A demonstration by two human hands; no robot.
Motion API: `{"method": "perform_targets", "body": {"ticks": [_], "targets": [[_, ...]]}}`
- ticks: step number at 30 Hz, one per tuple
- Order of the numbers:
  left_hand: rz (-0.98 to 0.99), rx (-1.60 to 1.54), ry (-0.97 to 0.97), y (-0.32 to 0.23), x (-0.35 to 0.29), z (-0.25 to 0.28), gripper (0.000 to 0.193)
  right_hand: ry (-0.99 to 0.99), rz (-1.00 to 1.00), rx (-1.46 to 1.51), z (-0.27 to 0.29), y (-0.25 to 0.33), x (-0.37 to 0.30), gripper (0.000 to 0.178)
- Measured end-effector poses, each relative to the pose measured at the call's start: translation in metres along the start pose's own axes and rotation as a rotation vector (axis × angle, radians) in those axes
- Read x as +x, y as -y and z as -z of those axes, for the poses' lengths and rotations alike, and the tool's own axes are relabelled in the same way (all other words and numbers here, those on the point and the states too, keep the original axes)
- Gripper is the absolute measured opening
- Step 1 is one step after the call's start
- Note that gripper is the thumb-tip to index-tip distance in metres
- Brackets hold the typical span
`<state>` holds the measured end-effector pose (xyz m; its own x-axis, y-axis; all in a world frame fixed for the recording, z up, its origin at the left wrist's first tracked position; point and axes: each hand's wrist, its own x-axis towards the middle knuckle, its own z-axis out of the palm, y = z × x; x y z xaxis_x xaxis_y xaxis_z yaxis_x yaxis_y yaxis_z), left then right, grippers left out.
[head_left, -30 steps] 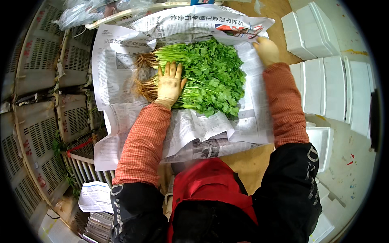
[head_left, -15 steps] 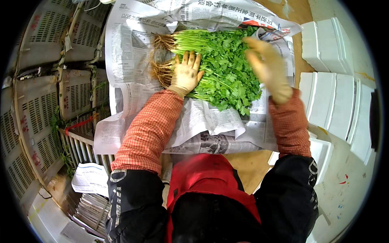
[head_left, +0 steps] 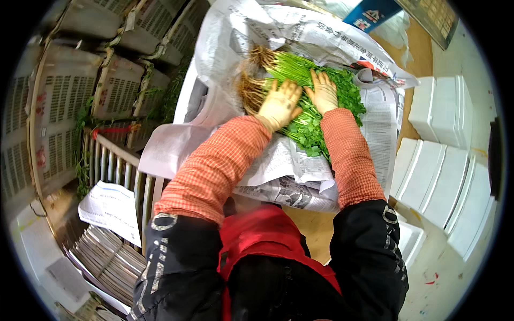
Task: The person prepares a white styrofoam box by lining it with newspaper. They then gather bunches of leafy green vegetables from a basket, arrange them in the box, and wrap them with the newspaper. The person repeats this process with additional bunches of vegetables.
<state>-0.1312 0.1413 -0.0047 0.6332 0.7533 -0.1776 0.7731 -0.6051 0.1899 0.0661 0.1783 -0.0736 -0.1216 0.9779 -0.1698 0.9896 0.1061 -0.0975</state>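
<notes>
A bed of leafy green herbs [head_left: 308,135], like cilantro or celery, lies on sheets of newspaper [head_left: 380,128], with brown roots [head_left: 251,96] to the left and leaves to the right. My left hand [head_left: 281,104], in a pale glove, rests flat on the stems near the roots, its fingers stretched out. Also gloved, my right hand [head_left: 323,93] presses on the leafy part with fingers extended. Neither hand is wrapped round anything. The newspaper lines a white box [head_left: 187,96], whose edge shows at the left.
Plastic crates [head_left: 67,107] are stacked along the left. A slatted rack [head_left: 115,160] stands nearer, beside a bundle of folded papers [head_left: 104,259] and a loose sheet [head_left: 112,208]. White foam boxes [head_left: 439,176] line the right. A blue box [head_left: 372,13] sits at the far edge.
My right hand has come down from the right onto the leaves, beside my left hand. The left hand stays on the stems. The whole view has shifted and turned.
</notes>
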Motion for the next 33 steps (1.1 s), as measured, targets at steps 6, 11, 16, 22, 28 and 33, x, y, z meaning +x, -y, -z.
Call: {"method": "perform_targets", "body": {"ticks": [6, 11, 16, 22, 28, 33], "targets": [[-0.381, -0.668, -0.071, -0.065, -0.162, 0.092, 0.043, -0.349, 0.21, 0.037, 0.037, 0.039, -0.02, 0.058], [-0.075, -1.277, -0.135, -0.079, -0.307, 0.118, 0.05, -0.205, 0.281, -0.001, 0.013, 0.108, -0.055, 0.065], [0.571, -1.463, -0.251, -0.14, -0.405, 0.077, 0.046, -0.252, 0.312, 0.01, -0.022, 0.097, -0.049, 0.066], [0.918, -1.249, -0.469, -0.198, -0.481, 0.035, 0.047, -0.379, 0.263, 0.285, 0.064, 0.079, -0.045, 0.044], [1.38, -1.207, -0.926, -0.243, -0.581, 0.004, 0.043, -0.325, 0.772, 0.716, 0.165, 0.261, -0.178, 0.034], [1.724, -1.142, -1.43, -0.32, -0.656, -0.082, 0.026, 0.647, 1.389, 0.519, 0.109, 0.465, -0.418, 0.04]]}}
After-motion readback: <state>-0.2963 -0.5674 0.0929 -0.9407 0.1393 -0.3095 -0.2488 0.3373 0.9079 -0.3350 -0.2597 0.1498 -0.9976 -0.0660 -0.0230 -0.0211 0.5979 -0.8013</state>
